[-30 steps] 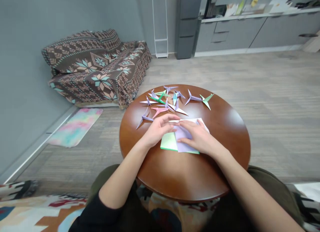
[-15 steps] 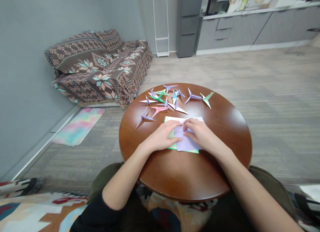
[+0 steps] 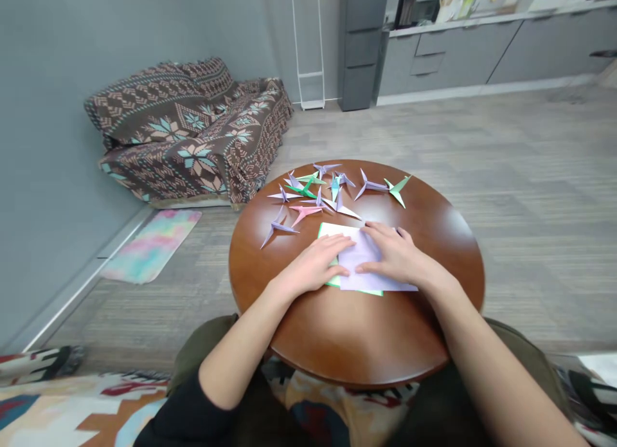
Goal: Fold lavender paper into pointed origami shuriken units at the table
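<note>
A light purple sheet of paper (image 3: 359,281) lies opened out near the middle of the round table, on top of pale, green-edged paper (image 3: 332,229). My left hand (image 3: 322,260) rests on the left edge of the sheet, its fingers stretched out and its thumb apart. With fingers spread, my right hand (image 3: 396,254) presses flat on the sheet's right half and hides part of it. Beyond my hands are several folded paper figures with long points, among them a pink one (image 3: 306,211), a green one (image 3: 304,189) and a purple one (image 3: 278,226).
The round brown wooden table (image 3: 347,344) stands close in front of my body. Further off are a sofa with a patterned cover (image 3: 193,132), a pastel mat (image 3: 152,244), a grey fridge (image 3: 362,48) and kitchen cabinets (image 3: 463,54).
The purple sheet has spread out to the right and shows a wider area. My right hand has moved right and flattened from bent fingers; my left hand has barely moved.
</note>
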A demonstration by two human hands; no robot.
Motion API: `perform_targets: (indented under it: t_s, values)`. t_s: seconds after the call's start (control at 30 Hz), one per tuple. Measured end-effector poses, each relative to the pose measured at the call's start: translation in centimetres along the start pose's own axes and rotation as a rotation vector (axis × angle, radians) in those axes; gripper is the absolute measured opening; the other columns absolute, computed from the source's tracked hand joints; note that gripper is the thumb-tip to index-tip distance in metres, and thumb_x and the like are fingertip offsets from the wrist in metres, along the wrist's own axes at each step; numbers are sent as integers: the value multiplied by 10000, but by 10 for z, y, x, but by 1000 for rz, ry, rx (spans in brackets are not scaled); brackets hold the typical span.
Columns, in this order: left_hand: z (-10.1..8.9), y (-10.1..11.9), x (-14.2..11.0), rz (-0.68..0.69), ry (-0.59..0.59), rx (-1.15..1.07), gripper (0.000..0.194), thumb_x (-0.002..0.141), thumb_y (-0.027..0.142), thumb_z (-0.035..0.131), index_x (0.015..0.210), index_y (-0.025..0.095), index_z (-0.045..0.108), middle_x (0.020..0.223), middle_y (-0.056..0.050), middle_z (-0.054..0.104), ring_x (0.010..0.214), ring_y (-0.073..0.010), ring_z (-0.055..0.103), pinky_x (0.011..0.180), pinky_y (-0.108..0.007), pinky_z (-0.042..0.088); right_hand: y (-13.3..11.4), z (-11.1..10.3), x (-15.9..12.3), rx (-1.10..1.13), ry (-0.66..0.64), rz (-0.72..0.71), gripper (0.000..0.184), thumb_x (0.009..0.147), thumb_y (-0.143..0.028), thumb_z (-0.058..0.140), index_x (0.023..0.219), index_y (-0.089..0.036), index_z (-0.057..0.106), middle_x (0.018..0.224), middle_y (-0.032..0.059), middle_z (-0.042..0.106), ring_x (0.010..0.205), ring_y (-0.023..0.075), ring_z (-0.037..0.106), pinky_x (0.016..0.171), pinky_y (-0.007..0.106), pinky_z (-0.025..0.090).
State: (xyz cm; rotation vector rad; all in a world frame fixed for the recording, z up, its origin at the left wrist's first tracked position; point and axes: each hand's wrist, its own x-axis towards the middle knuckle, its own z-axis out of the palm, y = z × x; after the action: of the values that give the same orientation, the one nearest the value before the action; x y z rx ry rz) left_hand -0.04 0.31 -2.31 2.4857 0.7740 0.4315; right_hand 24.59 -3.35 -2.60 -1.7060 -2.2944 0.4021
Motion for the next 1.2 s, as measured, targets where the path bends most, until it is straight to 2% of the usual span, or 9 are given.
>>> perform_targets:
  t_s: [0.23,0.43,0.53,0.63,0.77,0.87,1.03,1.13,1.2]
  values:
    - [8,4,2,-5,70,41,506,973,284,686,1453,157,588,1588,-233,528,1510,-351,484,1268,-542,372,-15,-16,-5,-129,10,16,513,894,-512,758,1301,-217,656,1454,197,630,1287,410,612,960,567,529]
    - [15,7,7,-81,138,85,504,965,274,679,1448,173,572,1630,-233,465,1524,-365,461,1267,-565,375,-31,-25,-9,-231,6,63,179,970,-335,708,1090,-204,731,1167,147,748,1116,352,695,822,415,541]
    - [14,9,4,-104,178,92,537,969,291,675,1472,157,547,1639,-241,448,1552,-365,417,1281,-574,350,-34,-23,-9,-233,21,63,95,985,-269,675,1012,-212,746,1120,128,752,1082,337,703,749,384,537]
    - [6,11,-11,-122,150,78,673,960,383,697,1559,186,463,1653,-221,442,1587,-348,367,1303,-577,312,-32,-19,-10,-228,32,46,101,983,-228,656,977,-224,757,1121,129,749,1065,336,703,721,381,539]
    - [-9,14,-40,-168,-15,77,917,904,502,752,1649,163,338,1698,-236,375,1605,-364,332,1316,-583,281,-30,-17,-10,-217,47,10,138,983,-197,630,978,-213,766,1128,155,743,1070,355,701,750,401,553]
    - [-15,16,-50,-173,-54,92,864,930,498,722,1650,188,359,1717,-216,343,1619,-356,302,1325,-592,248,-30,-22,-11,-188,44,-34,151,986,-172,615,965,-199,762,1091,151,750,1054,344,708,782,398,557]
    - [-11,20,-42,-171,-106,171,797,957,500,680,1631,182,397,1727,-212,313,1635,-346,260,1328,-600,203,-27,-33,-16,-128,42,-102,163,1004,-155,589,959,-177,744,1054,129,764,1031,305,722,867,382,559]
    - [-5,25,-34,-157,-113,238,745,1009,498,589,1638,160,377,1730,-217,306,1640,-335,250,1326,-608,172,-17,-33,-19,-73,62,-136,171,997,-250,651,1129,-164,718,1278,150,729,1212,316,680,1010,422,544]
    - [-1,29,-30,-155,-117,263,701,1037,481,534,1642,169,366,1731,-218,307,1641,-334,248,1315,-633,165,-8,-30,-20,-8,66,-147,402,947,-355,733,1285,-148,665,1445,199,644,1346,359,611,1102,513,502]
